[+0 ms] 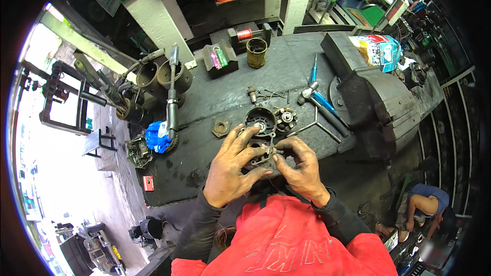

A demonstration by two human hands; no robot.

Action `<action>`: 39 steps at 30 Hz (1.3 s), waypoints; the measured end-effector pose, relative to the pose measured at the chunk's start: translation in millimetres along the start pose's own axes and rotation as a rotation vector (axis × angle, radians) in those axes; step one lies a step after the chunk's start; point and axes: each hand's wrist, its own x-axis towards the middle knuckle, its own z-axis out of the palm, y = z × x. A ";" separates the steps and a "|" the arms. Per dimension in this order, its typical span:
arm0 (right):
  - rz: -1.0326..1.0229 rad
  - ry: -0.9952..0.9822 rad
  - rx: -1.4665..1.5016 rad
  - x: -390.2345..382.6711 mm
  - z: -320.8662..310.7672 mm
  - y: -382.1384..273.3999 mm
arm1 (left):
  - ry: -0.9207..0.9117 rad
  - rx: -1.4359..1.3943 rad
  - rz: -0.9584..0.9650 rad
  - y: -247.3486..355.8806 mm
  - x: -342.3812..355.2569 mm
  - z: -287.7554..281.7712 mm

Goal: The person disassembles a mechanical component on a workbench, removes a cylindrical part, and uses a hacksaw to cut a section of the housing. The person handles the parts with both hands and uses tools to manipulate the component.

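In front of me on the dark workbench is a greasy metal housing (260,114) with a round open chamber and a lower section nearer my body. My left hand (231,166) grips the housing from the left, fingers over its rim and thumb at its near side. At the right edge of the lower section, the thumb and fingertips of my right hand (298,162) are pinched together on a small part I cannot make out. Just right of the chamber lies a round metal part with a hub (286,117). To the left sits a flat flange plate (221,127).
A hammer (322,105), blue-handled tool (313,71) and three-armed wrench (318,124) lie to the right, beside a large metal casing (386,105). Farther back stands a rusty can (257,53). A blue plastic bag (158,137) is left. Another person (425,202) crouches at lower right.
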 end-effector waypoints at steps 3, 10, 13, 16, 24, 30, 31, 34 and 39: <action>0.068 -0.032 0.154 -0.9 -14.7 19.2 | -0.008 0.021 0.031 -3.0 2.1 1.0; 0.320 0.233 -0.446 7.2 -89.7 115.3 | 0.139 0.109 0.010 -2.7 -5.0 12.5; 0.273 0.169 -0.585 10.6 -104.4 151.3 | 0.215 0.108 -0.031 0.9 -8.8 20.0; 0.140 0.121 -0.734 17.1 -105.0 169.2 | 0.266 0.165 -0.045 5.5 -10.7 26.5; 0.163 0.163 -0.551 47.9 -107.9 162.5 | 0.360 0.239 -0.091 24.1 -13.7 43.5; 0.171 0.070 -0.468 33.2 -104.9 152.4 | 0.373 0.248 -0.135 20.7 -14.9 42.8; 0.203 0.033 -0.466 27.7 -103.0 149.5 | 0.373 0.247 -0.137 18.6 -14.9 41.5; 0.234 -0.075 -0.457 12.2 -98.5 134.3 | 0.388 0.207 -0.151 14.3 -15.4 37.5; 0.211 -0.176 -0.491 -10.5 -108.0 88.5 | 0.393 0.115 -0.134 11.3 -14.9 36.9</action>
